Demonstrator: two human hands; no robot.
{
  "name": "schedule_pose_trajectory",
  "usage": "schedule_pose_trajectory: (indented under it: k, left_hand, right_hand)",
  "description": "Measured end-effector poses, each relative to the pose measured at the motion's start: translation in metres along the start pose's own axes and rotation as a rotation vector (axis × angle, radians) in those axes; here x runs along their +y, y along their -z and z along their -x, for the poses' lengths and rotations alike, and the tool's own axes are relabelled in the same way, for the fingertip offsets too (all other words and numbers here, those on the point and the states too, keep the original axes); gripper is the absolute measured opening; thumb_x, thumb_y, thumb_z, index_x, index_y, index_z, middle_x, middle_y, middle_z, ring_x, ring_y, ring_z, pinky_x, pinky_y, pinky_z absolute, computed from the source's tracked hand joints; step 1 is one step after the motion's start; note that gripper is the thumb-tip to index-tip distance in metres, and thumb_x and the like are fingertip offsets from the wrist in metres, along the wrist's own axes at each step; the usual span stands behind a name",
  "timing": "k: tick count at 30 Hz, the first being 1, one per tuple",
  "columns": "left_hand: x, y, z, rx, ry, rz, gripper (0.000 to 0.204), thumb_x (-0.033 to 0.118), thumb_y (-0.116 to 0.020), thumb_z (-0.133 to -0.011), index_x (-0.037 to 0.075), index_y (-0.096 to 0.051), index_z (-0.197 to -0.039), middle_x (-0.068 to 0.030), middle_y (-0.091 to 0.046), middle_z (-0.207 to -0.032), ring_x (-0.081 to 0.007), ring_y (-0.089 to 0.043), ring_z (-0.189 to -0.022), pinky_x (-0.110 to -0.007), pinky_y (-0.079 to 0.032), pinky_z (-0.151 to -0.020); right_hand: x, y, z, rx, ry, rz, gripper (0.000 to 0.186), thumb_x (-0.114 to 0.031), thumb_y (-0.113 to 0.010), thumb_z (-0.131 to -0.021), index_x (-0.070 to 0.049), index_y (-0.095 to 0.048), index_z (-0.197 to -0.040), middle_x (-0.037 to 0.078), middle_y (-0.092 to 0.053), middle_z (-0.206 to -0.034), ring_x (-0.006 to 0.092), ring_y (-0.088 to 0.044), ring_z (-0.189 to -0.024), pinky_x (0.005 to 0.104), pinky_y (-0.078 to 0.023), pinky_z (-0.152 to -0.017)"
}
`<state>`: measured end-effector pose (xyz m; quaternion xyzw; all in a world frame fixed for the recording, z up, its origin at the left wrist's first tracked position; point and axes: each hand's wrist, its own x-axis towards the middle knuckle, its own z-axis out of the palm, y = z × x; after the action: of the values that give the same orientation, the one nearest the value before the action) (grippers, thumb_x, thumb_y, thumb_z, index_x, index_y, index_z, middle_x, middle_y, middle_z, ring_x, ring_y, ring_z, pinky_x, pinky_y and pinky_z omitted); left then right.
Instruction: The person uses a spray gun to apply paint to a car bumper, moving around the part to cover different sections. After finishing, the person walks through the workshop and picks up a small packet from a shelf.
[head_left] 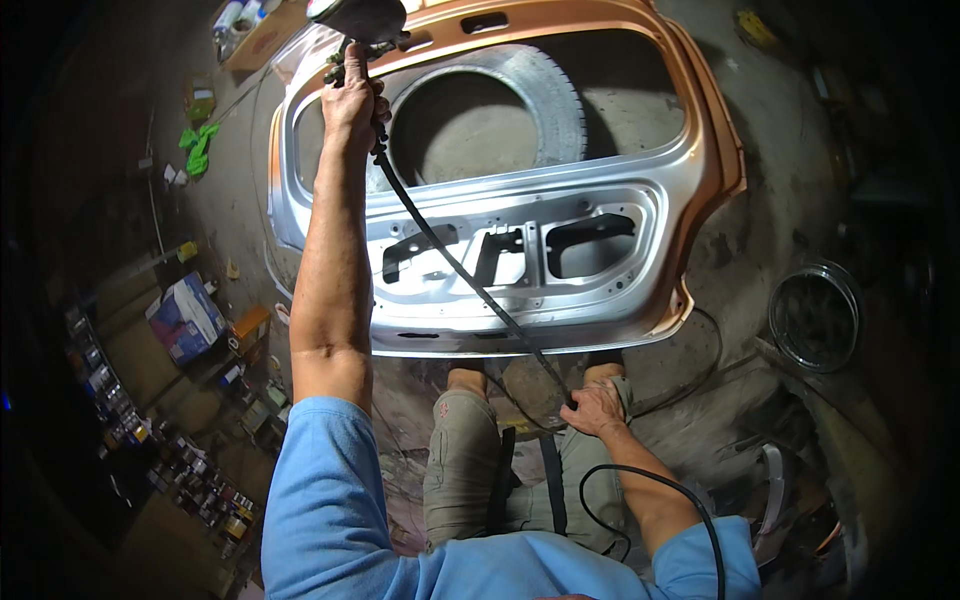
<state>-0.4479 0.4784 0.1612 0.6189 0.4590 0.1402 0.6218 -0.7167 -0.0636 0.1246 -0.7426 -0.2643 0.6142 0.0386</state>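
Observation:
My left hand [352,98] is stretched far forward, its fingers wrapped round the handle of a spray gun [355,18] with a dark cup, partly cut off by the upper edge. A black air hose [455,262] runs from the gun back to my right hand [597,408], which is closed on it by my right thigh. In front of me lies a car tailgate [520,310], silver over its lower inner face and orange along the far and right edges. The gun is over the tailgate's far left corner.
A tire [560,110] shows through the tailgate's window opening. On the left are a green cloth [198,148], a blue and white box [187,318] and several small cans [205,490]. A round metal rim [815,318] stands at right. Hose loops [690,490] pass by my right arm.

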Motion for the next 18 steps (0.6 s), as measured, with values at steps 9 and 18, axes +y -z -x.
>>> schedule_pose_trajectory:
  k: [9, 18]
  left_hand:
    - [0.053, -0.186, 0.016, -0.263, -0.039, -0.135, 0.043, 0.054, -0.057, -0.105, 0.011, -0.056, -0.1, -0.0022, -0.053, -0.064, -0.0113, -0.045, -0.046, -0.03, -0.035, -0.041]
    - [0.081, -0.27, 0.054, -0.474, -0.053, -0.118, 0.055, 0.063, -0.058, -0.102, 0.011, -0.052, -0.087, -0.0009, -0.05, -0.064, -0.0109, -0.044, -0.047, -0.029, -0.036, -0.043]
  right_hand:
    - [0.047, 0.006, 0.005, 0.496, 0.188, -0.257, 0.029, -0.038, -0.068, -0.078, -0.011, -0.078, -0.077, 0.015, -0.073, -0.078, 0.0324, -0.071, -0.081, 0.045, -0.05, -0.09]
    - [0.053, 0.026, 0.012, 0.142, -0.015, -0.252, 0.043, -0.049, -0.06, -0.084, -0.016, -0.082, -0.1, 0.016, -0.073, -0.116, 0.0325, -0.061, -0.121, 0.044, -0.044, -0.108]
